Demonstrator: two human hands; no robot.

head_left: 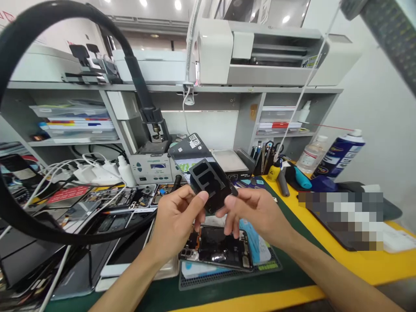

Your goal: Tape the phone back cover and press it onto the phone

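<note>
A dark phone back cover (203,173) with a camera cutout near its top is held up over the bench, tilted. My left hand (175,219) pinches its lower left edge with thumb and fingers. My right hand (255,212) grips its lower right edge, fingers curled under. Directly beneath the hands an opened phone (216,249) with its internals exposed lies on a small work mat (227,275).
Behind are a soldering station (152,167), chargers and white cables (94,171), and several disassembled phones (120,199) at left. A spray can (341,154), a clear bottle (310,154) and a tool holder (264,156) stand at right on the yellow-edged bench (357,260). A black hose (19,108) loops at left.
</note>
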